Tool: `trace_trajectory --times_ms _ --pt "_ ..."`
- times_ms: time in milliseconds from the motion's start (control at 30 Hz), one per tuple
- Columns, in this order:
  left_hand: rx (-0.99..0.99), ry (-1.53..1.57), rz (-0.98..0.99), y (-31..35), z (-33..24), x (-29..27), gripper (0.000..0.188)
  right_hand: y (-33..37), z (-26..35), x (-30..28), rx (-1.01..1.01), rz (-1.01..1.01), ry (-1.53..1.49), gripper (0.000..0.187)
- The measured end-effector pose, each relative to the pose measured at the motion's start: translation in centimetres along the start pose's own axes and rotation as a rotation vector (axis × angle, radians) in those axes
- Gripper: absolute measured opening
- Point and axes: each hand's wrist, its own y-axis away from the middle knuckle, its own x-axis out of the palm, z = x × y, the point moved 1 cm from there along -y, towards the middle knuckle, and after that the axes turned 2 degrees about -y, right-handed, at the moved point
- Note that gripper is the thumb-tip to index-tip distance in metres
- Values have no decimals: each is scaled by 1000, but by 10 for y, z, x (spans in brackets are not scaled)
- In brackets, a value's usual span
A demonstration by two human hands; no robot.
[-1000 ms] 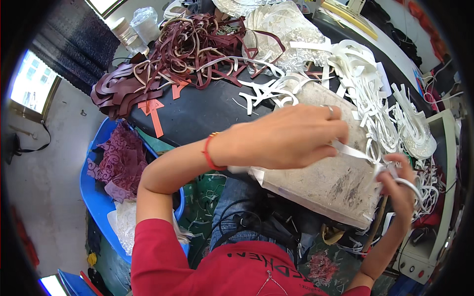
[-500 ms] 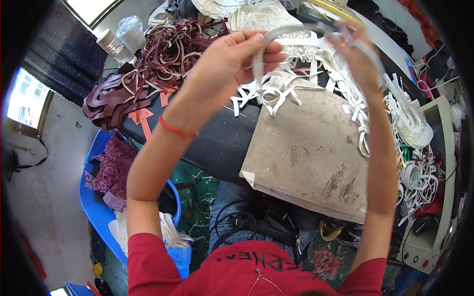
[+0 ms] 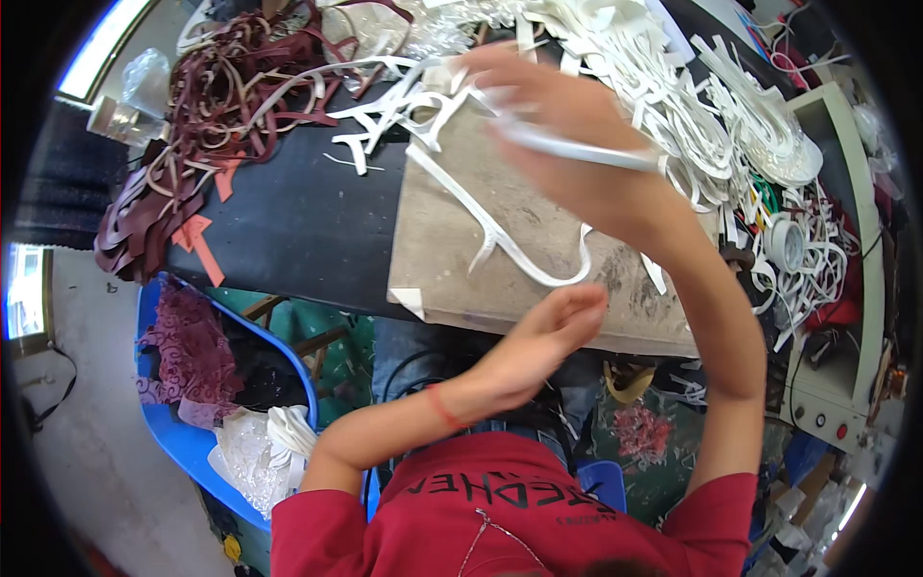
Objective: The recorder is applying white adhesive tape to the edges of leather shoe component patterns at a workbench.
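Note:
My right hand [image 3: 567, 135] is raised over the far part of a worn beige board [image 3: 452, 260], smeared by motion. A white strip [image 3: 601, 154] runs across it, with the fingers closed on it. My left hand [image 3: 561, 325] hovers at the board's front edge, fingers curled together; whether anything is inside them is hidden. Just beyond its fingertips, a forked white strip [image 3: 461, 197] lies on the board, its end bent in a hook. More white strips [image 3: 389, 111] lie loosely at the board's far left corner.
A tangle of maroon strips [image 3: 240, 77] covers the black table [image 3: 288, 226] at far left, near orange pieces [image 3: 197, 236]. White strips [image 3: 663, 106] are heaped at far right, beside a white roll [image 3: 784, 240]. Below the table's left edge stands a blue tub [image 3: 159, 385] with fabric.
My left hand has dropped from the far side to the board's front edge. My right hand has moved left. A forked white strip now lies on the board, and the view has shifted.

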Motion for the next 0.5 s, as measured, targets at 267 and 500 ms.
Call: trace_trajectory --times_ms 267,500 --pt "767 -1608 -101 35 -100 -56 30 152 37 -25 1013 -138 -13 39" --pt "724 -2105 32 25 -104 -95 66 98 8 9 665 -372 -89 43"
